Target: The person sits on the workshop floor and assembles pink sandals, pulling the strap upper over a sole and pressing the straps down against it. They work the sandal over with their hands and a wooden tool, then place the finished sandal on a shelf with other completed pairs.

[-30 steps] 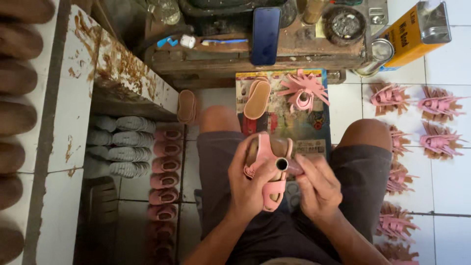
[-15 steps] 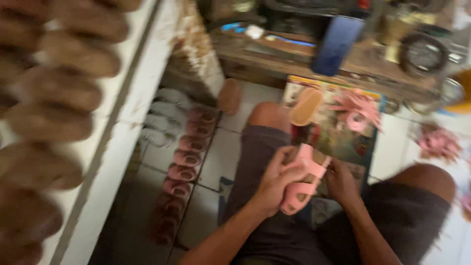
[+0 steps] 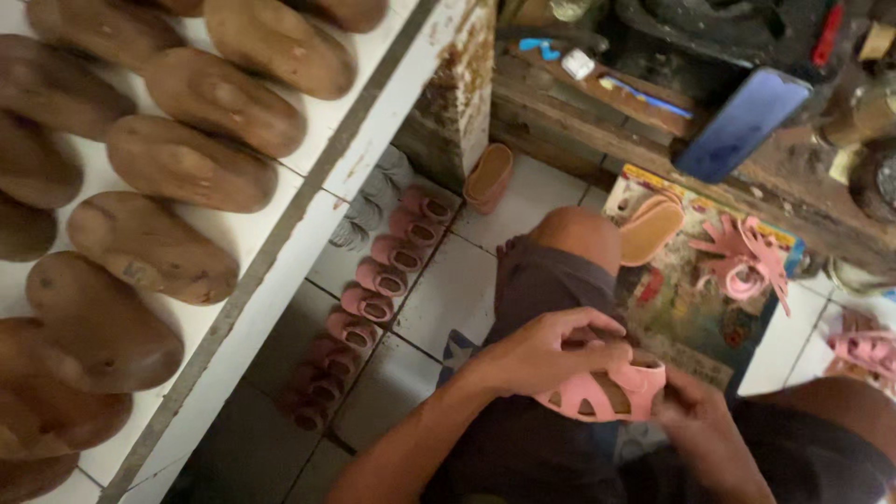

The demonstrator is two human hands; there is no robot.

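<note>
The left hand [image 3: 546, 353] is curled over the top of a small pink sandal [image 3: 607, 392], fingers bent down across its strap and thumb on the near side, so it is clamped on the shoe, not spread. The right hand [image 3: 695, 411] comes up from below at about five o'clock of the sandal, its fingertips pinching the toe end and the edge of the sole. The sandal sits between the two hands, over the person's lap, tilted with its cut-out upper facing us.

As far as I can judge, this pair of hands is pressing an upper onto its sole, and this one looks nearly shaped but not yet set down with the rest.

Moving outward, at one o'clock of the hands a printed mat [image 3: 686, 308] lies on the floor carrying a tan insole [image 3: 651, 231] and a loose pink strap piece [image 3: 747, 261], which I take as parts waiting. More pink pieces [image 3: 868, 345] lie at three o'clock. At ten o'clock a row of pink sandals [image 3: 373, 289] stands lined along the tiled floor [image 3: 457, 299], seemingly the done ones. Further at nine to eleven o'clock, a white shelf [image 3: 308, 215] bears brown wooden lasts [image 3: 187, 163]. At one o'clock, a dark phone [image 3: 742, 123] leans on a cluttered wooden desk [image 3: 597, 112].
</note>
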